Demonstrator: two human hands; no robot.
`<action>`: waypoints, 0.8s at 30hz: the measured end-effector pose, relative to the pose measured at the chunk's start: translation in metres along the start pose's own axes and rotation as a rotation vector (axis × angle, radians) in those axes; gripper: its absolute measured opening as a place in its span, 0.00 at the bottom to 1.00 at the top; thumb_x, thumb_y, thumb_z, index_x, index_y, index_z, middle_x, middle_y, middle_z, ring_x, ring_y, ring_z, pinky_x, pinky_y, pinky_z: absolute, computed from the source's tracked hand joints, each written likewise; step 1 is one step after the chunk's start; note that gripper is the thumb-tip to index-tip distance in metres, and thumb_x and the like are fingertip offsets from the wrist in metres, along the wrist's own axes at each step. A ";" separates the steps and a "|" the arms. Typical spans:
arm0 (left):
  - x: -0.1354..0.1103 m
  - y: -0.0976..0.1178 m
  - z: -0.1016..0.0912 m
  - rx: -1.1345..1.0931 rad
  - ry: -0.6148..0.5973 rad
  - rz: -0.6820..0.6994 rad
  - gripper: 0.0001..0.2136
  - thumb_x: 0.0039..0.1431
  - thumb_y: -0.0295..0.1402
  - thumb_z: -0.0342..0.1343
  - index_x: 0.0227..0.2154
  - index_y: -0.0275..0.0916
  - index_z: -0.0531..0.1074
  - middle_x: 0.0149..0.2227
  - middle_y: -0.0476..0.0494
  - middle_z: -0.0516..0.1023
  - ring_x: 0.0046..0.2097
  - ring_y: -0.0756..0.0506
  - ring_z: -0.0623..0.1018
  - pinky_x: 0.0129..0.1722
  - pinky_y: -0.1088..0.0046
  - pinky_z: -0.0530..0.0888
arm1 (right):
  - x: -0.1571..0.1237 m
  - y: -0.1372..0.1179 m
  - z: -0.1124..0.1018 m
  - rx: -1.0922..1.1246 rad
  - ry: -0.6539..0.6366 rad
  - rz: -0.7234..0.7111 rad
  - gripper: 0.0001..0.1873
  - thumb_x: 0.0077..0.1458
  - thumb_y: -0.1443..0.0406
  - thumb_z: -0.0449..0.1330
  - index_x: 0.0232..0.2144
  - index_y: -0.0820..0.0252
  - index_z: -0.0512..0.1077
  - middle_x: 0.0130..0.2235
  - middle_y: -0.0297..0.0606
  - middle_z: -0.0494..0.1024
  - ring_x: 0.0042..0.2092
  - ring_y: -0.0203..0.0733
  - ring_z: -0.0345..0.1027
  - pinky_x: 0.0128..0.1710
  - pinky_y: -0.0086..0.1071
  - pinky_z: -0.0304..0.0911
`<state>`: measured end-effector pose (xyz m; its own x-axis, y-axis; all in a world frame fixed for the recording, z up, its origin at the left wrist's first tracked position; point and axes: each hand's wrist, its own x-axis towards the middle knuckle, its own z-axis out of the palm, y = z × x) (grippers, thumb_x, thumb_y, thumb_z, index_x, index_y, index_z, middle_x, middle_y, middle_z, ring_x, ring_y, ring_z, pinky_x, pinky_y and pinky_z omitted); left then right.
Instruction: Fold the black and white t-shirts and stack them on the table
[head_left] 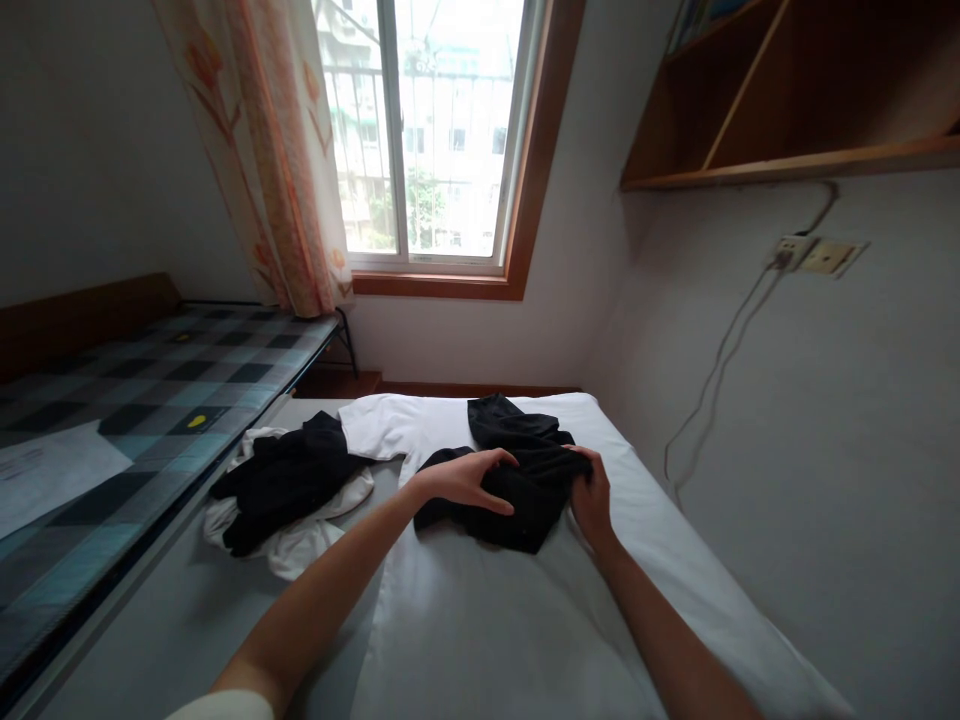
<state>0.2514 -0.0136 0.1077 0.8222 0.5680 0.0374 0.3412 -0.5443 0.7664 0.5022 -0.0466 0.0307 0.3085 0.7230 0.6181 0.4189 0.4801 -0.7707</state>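
A crumpled black garment [517, 500] lies on the white sheet [480, 620] in front of me; its exact kind I cannot make out. My left hand [469, 478] rests over its left part, thumb and fingers spread apart, with nothing gripped. At the garment's right edge, my right hand [592, 495] has its fingers bent round the dark cloth, pinching it. Part of the fabric is hidden behind both hands. To the left sits a heap of dark clothing [292, 475] with white cloth [300, 548] beneath it.
A checked mattress [225, 345] on a bed frame runs along the left, with a paper sheet [56, 470] on it. The wall is close on the right, with a socket [793, 252] and hanging cable. A wooden shelf [787, 160] juts out overhead.
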 end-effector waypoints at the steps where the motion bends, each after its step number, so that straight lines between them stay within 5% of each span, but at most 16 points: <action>1: 0.001 -0.003 0.005 0.040 0.008 -0.001 0.38 0.45 0.45 0.66 0.59 0.42 0.60 0.53 0.39 0.68 0.54 0.39 0.69 0.52 0.65 0.66 | 0.002 0.001 -0.002 -0.018 0.066 0.040 0.11 0.57 0.61 0.52 0.41 0.56 0.70 0.42 0.39 0.75 0.45 0.45 0.68 0.49 0.43 0.63; 5: 0.007 -0.012 0.026 0.180 0.008 0.014 0.41 0.44 0.40 0.67 0.61 0.37 0.58 0.57 0.32 0.66 0.58 0.35 0.67 0.55 0.63 0.65 | 0.011 0.014 -0.011 0.026 0.302 0.206 0.13 0.54 0.56 0.55 0.36 0.59 0.70 0.36 0.36 0.75 0.40 0.42 0.67 0.44 0.39 0.64; 10: 0.011 -0.006 0.024 0.319 0.070 -0.020 0.12 0.52 0.26 0.53 0.40 0.40 0.76 0.38 0.42 0.78 0.42 0.40 0.77 0.42 0.68 0.70 | 0.022 0.030 -0.023 0.137 0.490 0.360 0.17 0.52 0.52 0.56 0.32 0.60 0.68 0.33 0.32 0.73 0.34 0.37 0.65 0.35 0.33 0.64; 15: 0.002 0.000 -0.012 0.222 0.244 -0.117 0.12 0.53 0.27 0.51 0.37 0.39 0.77 0.31 0.46 0.79 0.33 0.46 0.76 0.33 0.74 0.69 | 0.024 0.027 -0.025 0.064 0.430 0.415 0.18 0.53 0.51 0.52 0.29 0.59 0.68 0.27 0.31 0.71 0.30 0.37 0.64 0.31 0.33 0.62; 19: -0.012 -0.002 -0.042 0.068 0.162 -0.112 0.17 0.58 0.45 0.53 0.34 0.37 0.78 0.31 0.45 0.79 0.32 0.47 0.75 0.31 0.75 0.69 | 0.017 0.022 -0.019 -0.111 0.356 0.341 0.20 0.53 0.50 0.50 0.26 0.60 0.69 0.27 0.36 0.72 0.33 0.42 0.65 0.36 0.39 0.63; 24: -0.007 -0.017 -0.039 0.073 0.282 -0.073 0.20 0.61 0.48 0.48 0.38 0.37 0.77 0.36 0.44 0.80 0.35 0.46 0.77 0.36 0.74 0.72 | 0.020 0.009 -0.024 -0.218 0.224 0.241 0.21 0.55 0.51 0.49 0.28 0.60 0.72 0.30 0.41 0.75 0.36 0.47 0.67 0.43 0.47 0.64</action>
<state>0.2218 0.0154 0.1194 0.6388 0.7507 0.1683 0.4353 -0.5331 0.7255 0.5329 -0.0397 0.0401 0.5889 0.6641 0.4607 0.4758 0.1759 -0.8618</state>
